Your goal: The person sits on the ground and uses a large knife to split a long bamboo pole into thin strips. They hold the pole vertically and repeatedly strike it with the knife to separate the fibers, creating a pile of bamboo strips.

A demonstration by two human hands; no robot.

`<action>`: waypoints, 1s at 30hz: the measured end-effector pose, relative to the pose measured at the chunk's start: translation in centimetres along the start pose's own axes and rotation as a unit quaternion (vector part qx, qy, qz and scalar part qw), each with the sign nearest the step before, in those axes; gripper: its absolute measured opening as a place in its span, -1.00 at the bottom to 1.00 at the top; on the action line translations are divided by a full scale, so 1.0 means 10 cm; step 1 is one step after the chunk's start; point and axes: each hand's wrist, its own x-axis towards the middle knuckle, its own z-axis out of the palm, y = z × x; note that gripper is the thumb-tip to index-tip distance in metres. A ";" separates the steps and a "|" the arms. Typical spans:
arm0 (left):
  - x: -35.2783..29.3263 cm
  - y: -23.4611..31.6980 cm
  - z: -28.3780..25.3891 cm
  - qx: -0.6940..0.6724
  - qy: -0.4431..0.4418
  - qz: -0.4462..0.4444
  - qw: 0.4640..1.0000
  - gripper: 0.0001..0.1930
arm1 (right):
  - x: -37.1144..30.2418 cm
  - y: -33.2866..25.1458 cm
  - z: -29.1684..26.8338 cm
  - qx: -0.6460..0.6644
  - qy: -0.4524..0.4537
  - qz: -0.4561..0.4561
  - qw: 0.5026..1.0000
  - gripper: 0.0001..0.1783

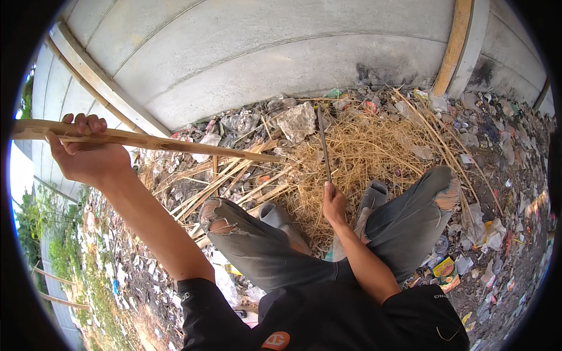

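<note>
My left hand (pixel 88 146) is raised at the far left, its fingers wrapped round a long bamboo pole (pixel 193 147). The pole slants slightly down to the right, and its narrow end is over the litter in front of my knees. In the middle, my right hand (pixel 335 203) is closed on the handle of a long knife (pixel 324 140). Its thin dark blade points away from me, apart from the pole's tip. Beneath and beyond the blade spreads a heap of curly bamboo shavings (pixel 374 146). The knife's handle is mostly hidden in my fist.
Split bamboo strips (pixel 219 181) lie left of the shavings, with longer strips (pixel 442 137) on the right. A pale concrete panel wall (pixel 263 52) stands ahead, with a wooden post (pixel 453 47). Litter covers the ground. My bent knees and grey shoes (pixel 275 215) frame the work area.
</note>
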 end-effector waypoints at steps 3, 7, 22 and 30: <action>-0.23 -0.38 0.01 -0.051 0.006 -0.114 0.992 -0.49 | -0.18 0.09 0.03 0.023 0.004 0.028 0.999 -0.41; -0.54 -0.86 0.16 -0.047 0.000 -0.112 0.993 -0.76 | -0.25 0.20 0.04 -0.026 -0.021 0.107 0.994 -0.39; -1.05 -1.89 0.42 0.169 -0.090 0.026 0.981 -0.58 | -0.46 -0.19 0.06 0.132 -0.179 0.114 0.968 -0.64; -1.06 -2.37 0.54 0.258 -0.010 0.101 0.961 -0.49 | -0.40 -0.39 -0.01 0.172 -0.233 0.321 0.902 -0.67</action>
